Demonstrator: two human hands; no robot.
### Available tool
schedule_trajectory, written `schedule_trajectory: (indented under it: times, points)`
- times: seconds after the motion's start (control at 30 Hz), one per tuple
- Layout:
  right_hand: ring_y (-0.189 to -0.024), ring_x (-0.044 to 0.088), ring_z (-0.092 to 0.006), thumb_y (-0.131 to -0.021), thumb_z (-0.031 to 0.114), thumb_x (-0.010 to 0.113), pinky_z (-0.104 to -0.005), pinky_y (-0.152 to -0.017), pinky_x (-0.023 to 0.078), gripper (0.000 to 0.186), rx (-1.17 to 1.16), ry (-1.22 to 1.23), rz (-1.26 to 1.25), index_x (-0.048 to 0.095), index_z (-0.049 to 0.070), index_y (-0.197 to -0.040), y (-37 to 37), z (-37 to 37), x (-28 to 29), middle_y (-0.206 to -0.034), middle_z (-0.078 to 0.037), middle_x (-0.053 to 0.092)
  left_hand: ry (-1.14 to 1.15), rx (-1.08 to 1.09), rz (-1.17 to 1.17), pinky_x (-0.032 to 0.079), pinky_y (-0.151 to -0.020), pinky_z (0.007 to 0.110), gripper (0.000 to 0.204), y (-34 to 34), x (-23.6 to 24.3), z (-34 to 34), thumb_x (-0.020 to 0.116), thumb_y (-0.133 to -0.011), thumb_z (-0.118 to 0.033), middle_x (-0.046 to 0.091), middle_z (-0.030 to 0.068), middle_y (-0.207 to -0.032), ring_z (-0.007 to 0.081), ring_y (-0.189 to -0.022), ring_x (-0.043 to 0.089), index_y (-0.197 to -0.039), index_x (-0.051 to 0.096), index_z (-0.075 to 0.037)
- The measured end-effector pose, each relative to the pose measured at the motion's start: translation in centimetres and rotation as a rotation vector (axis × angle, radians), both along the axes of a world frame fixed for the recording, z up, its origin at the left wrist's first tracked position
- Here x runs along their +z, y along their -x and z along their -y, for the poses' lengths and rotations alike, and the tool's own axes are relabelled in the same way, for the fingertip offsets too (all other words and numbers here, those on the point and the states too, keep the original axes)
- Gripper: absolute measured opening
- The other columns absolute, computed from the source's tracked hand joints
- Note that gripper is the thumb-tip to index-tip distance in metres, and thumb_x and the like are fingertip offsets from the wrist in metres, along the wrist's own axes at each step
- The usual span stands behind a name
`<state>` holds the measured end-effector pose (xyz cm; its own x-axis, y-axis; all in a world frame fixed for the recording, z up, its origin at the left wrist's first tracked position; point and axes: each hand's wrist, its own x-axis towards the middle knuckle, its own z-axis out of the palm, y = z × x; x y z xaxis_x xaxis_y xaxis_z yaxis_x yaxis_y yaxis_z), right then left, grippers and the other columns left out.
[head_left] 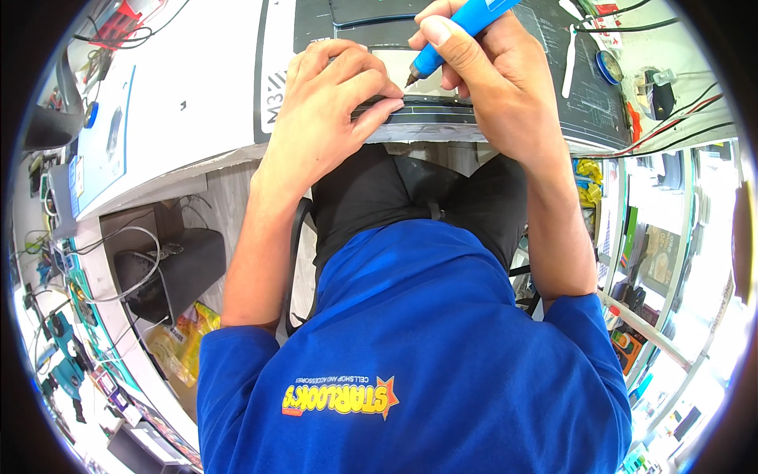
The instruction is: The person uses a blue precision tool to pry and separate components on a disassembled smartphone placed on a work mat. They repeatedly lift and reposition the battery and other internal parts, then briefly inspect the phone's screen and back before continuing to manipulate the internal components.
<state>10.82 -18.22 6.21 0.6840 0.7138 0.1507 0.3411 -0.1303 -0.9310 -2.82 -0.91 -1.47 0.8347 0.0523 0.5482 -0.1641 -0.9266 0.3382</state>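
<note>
My right hand [513,87] grips a thick blue pen-shaped tool [466,31] with a dark, tapered metal tip. The tip points down at the dark near edge of a flat beige-grey panel [388,59]. On the left end of that edge, the curled fingers and thumb of my left hand [328,110] close together, seeming to pinch the panel's rim. The fingertips sit just left of the tool's tip. Whether the tip touches the panel, I cannot tell. Beneath both hands lies a dark printed work mat [584,118], at the table's front edge.
Right of my hands are a slim white tool [569,63], a small round blue-rimmed tin [609,68] and red and black cables [671,130]. A blue-white sheet [114,134] lies on the white table at left. Below it stands a black box [170,268]. Shelves [655,261] line the right.
</note>
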Motion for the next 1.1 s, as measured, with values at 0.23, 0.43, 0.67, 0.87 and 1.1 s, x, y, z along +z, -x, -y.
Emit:
schedule_trajectory:
  times: [0.23, 0.43, 0.67, 0.87, 1.1]
  points:
    - [-0.078, 0.065, -0.0097, -0.112, 0.026, 0.069, -0.028, -0.072, 0.053, 0.026, -0.054, -0.071, -0.007, 0.072, 0.001, -0.119, -1.0, 1.5, -0.4, -0.092, -0.004, 0.074, -0.052, -0.013, -0.033, 0.046, -0.111, 0.047, 0.016, 0.1, 0.7, 0.3, 0.087, -0.093, -0.019, 0.072, 0.001, -0.11, 0.0288, -0.124, 0.062, -0.104, 0.077, -0.013]
    - [-0.076, 0.066, -0.0097, -0.11, 0.03, 0.073, -0.0286, -0.071, 0.054, 0.03, -0.031, -0.174, 0.013, 0.074, 0.001, -0.116, -2.0, 2.5, -0.4, -0.094, -0.005, 0.076, -0.037, -0.006, -0.192, 0.044, -0.109, 0.049, 0.013, -0.3, 2.7, 0.7, 0.081, -0.099, -0.018, 0.068, 0.0064, -0.103, 0.0327, -0.116, 0.061, -0.103, 0.073, -0.009]
    - [-0.076, 0.065, -0.0092, -0.112, 0.029, 0.073, -0.028, -0.07, 0.054, 0.029, -0.042, -0.187, -0.05, 0.073, 0.001, -0.118, -2.4, 3.6, -0.3, -0.094, -0.005, 0.075, -0.262, -0.02, -0.293, 0.04, -0.116, 0.052, 0.012, -0.8, 4.3, 1.2, 0.073, -0.104, -0.015, 0.067, 0.0123, -0.11, 0.0345, -0.121, 0.06, -0.108, 0.07, -0.005]
    - [-0.075, 0.066, -0.0096, -0.112, 0.031, 0.073, -0.0287, -0.07, 0.054, 0.031, -0.067, -0.189, -0.065, 0.072, 0.001, -0.118, -2.7, 4.5, -0.3, -0.095, -0.005, 0.076, -0.261, -0.03, -0.256, 0.038, -0.118, 0.052, 0.011, -0.8, 3.9, 1.3, 0.071, -0.105, -0.013, 0.065, 0.0127, -0.111, 0.0351, -0.123, 0.06, -0.11, 0.067, -0.004]
    - [-0.076, 0.06, -0.0033, -0.115, 0.028, 0.069, -0.0214, -0.066, 0.047, 0.028, -0.049, -0.166, -0.056, 0.071, 0.003, -0.127, -2.9, 5.0, -0.7, -0.107, -0.005, 0.078, -0.204, -0.022, -0.211, 0.038, -0.116, 0.052, 0.009, -0.7, 3.6, 1.5, 0.071, -0.104, -0.011, 0.065, 0.0118, -0.113, 0.0365, -0.124, 0.059, -0.109, 0.066, -0.007]
